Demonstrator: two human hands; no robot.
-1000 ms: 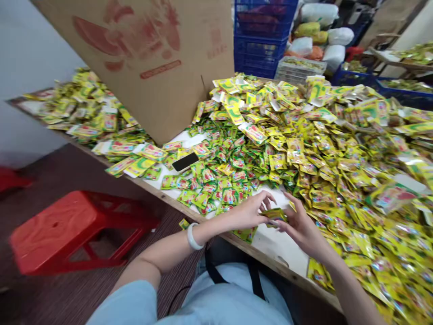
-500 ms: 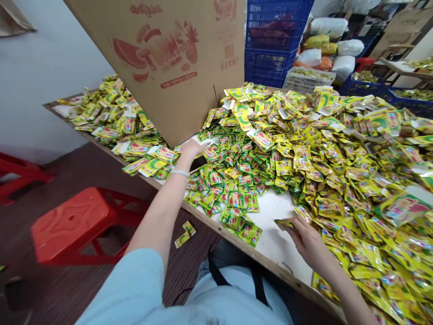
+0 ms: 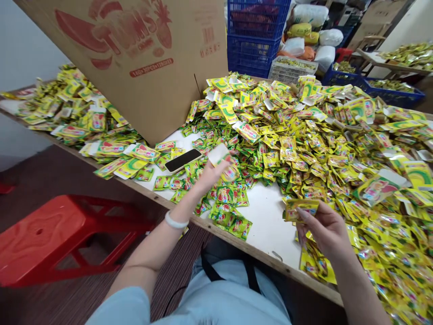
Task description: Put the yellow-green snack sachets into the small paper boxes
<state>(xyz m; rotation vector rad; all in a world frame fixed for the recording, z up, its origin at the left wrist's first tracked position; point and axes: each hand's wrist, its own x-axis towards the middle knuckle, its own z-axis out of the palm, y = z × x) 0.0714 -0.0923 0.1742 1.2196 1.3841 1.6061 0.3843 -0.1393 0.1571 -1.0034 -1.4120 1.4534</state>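
My left hand, with a white band on the wrist, is closed on a small printed box whose white flap shows. It is above the green sachets, slightly blurred. On the right, my right hand pinches a yellow sachet between thumb and fingers; whether more than one is stacked there I cannot tell. Under and beside that hand spreads a large heap of yellow sachets. A phone with a dark screen lies left of my left hand, among sachets.
A tall brown carton stands on the white table. More small boxes lie left of it, others behind the sachets. A red stool is at the left. Blue crates and stuffed sacks stand behind.
My left hand has come back from beside the carton with a small box, uncovering the phone. My right hand has lifted and turned the yellow sachet. The view has shifted to the right.
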